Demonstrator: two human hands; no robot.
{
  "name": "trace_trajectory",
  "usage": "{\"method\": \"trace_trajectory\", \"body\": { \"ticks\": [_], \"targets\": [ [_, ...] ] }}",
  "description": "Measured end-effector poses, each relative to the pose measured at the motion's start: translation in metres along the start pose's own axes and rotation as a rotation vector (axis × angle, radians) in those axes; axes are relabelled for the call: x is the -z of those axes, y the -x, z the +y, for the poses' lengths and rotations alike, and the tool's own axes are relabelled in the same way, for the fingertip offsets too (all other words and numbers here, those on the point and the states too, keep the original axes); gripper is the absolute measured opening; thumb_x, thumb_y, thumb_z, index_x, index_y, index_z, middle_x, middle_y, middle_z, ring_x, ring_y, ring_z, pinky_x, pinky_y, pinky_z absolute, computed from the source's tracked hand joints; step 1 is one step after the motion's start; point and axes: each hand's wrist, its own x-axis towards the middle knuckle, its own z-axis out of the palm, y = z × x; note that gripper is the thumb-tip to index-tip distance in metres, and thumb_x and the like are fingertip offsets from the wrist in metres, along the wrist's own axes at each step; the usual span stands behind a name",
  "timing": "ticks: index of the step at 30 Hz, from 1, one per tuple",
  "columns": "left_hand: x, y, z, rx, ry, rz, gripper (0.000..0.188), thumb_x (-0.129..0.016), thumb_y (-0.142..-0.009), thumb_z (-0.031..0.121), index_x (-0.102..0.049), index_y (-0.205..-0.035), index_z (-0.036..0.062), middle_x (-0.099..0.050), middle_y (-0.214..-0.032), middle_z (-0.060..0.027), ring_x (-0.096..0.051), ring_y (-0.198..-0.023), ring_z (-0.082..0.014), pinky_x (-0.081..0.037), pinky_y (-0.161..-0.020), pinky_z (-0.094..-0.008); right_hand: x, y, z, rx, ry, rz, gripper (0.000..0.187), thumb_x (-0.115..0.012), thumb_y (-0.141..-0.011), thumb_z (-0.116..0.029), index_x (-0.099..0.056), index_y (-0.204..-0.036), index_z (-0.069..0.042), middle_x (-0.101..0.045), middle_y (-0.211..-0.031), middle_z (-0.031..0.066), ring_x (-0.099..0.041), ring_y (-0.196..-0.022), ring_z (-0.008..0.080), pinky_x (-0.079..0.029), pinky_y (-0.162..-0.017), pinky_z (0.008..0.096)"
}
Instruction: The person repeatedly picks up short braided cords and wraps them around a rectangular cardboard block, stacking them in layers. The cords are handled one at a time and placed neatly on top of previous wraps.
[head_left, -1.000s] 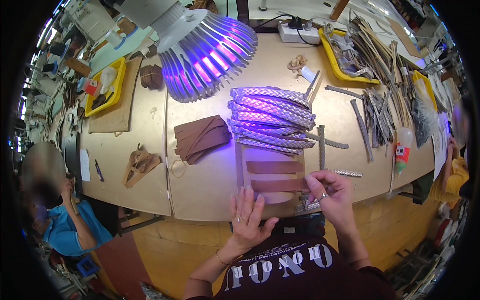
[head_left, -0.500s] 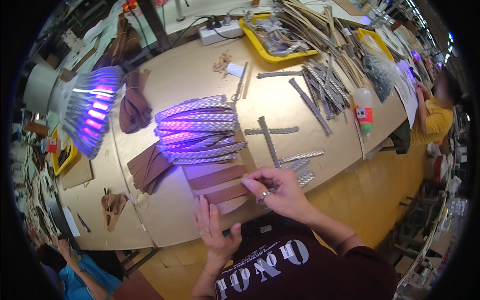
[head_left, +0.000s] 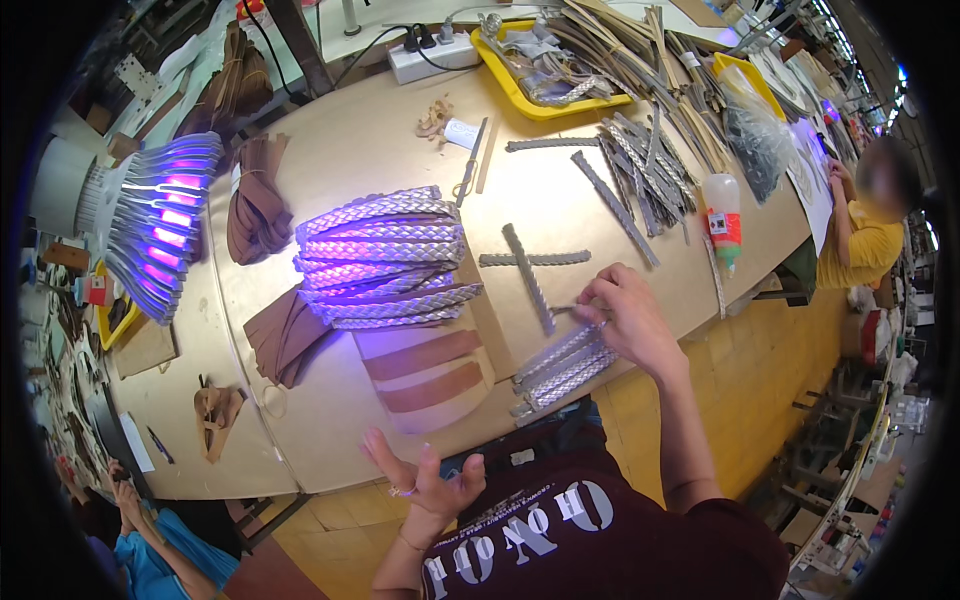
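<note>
My right hand (head_left: 630, 318) is over the table's near edge, its fingers bent together on a short silver braided strip (head_left: 563, 310), most of which the hand hides. Several more braided strips (head_left: 570, 372) lie just below its wrist. Apart from any object, my left hand (head_left: 425, 488) hovers near the edge with fingers spread. Beyond it, two brown strips (head_left: 430, 388) lie across a pale rounded sheet (head_left: 400, 372). Behind that sheet sits a banded bundle of silver braids (head_left: 385, 255), lit purple. Two grey braided strips (head_left: 525, 262) lie crossed to the right.
A finned lamp (head_left: 165, 225) glows at left. Brown strip bundles (head_left: 258, 205) flank the braids. Farther back are a yellow tray (head_left: 510, 85), a power strip (head_left: 430, 60) and a braid pile (head_left: 650, 170). A glue bottle (head_left: 722, 220) stands right. Co-workers are at both sides.
My right hand has left the brown strips and moved right and farther away to the braided strip. My left hand has drawn back from the sheet toward me, fingers spread wider.
</note>
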Motion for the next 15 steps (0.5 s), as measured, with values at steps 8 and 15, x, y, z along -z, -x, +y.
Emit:
{"method": "trace_trajectory", "body": {
  "ticks": [8,15],
  "targets": [
    [0.003,-0.011,0.004,-0.098,-0.005,0.133,0.048,-0.057,-0.087,0.024,-0.039,-0.130,0.0150,-0.023,-0.146,-0.0286,-0.021,-0.138,-0.0513,-0.019,-0.110,-0.0664,0.036,-0.013,0.005,-0.270,-0.265,-0.142,0.015,-0.063,-0.093,-0.012,-0.062,-0.091,0.002,-0.063,-0.079,0.0105,-0.062,-0.071,0.0219,-0.049,-0.065,0.0336],
    [0.027,-0.068,-0.001,-0.044,0.432,0.073,0.033,-0.064,-0.083,0.011,-0.056,-0.114,0.0043,-0.058,-0.122,-0.0214,-0.061,-0.107,-0.0351,-0.041,-0.103,-0.0485,0.057,-0.031,-0.074,0.194,-0.460,0.120,0.015,-0.070,-0.087,-0.012,-0.064,-0.094,0.000,-0.067,-0.081,0.0091,-0.064,-0.071,0.0194,-0.050,-0.063,0.0318]
  ]
}}
